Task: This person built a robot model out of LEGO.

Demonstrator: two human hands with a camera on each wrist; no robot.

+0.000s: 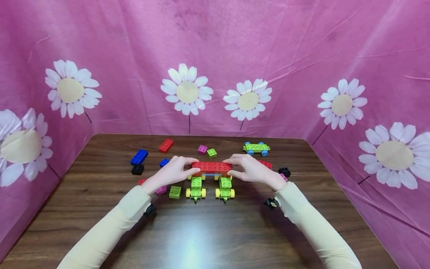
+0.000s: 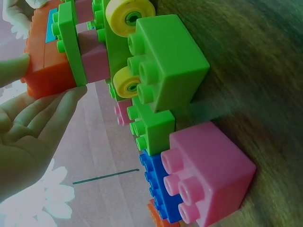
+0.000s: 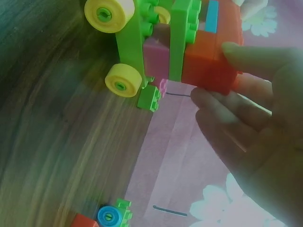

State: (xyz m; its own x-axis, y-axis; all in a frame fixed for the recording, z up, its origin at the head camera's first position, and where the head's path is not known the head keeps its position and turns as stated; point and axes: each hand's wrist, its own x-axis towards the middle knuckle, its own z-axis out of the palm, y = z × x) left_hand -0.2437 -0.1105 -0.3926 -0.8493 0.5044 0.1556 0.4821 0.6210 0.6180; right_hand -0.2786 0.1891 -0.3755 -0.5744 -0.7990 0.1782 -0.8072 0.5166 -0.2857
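Both hands hold a red brick row (image 1: 212, 167) across the back of a toy build in the middle of the table. My left hand (image 1: 173, 170) grips its left end between thumb and fingers. At the opposite end, my right hand (image 1: 250, 169) has thumb and fingers about the red bricks. A blue piece (image 2: 50, 26) shows beside the red in the left wrist view. Below stand two green wheeled bases (image 1: 196, 193) with yellow wheels (image 3: 110, 14). Pink bricks (image 3: 156, 54) sit between the bases and the green upper pieces (image 3: 178, 42).
Left of the build lie a green brick (image 1: 175, 192), a pink brick (image 2: 213, 170), blue bricks (image 1: 139, 157) and a black brick (image 1: 137, 170). Farther back are a red brick (image 1: 166, 145) and a green car base (image 1: 256, 148) with blue wheels. Another black brick (image 1: 284, 171) lies at right.
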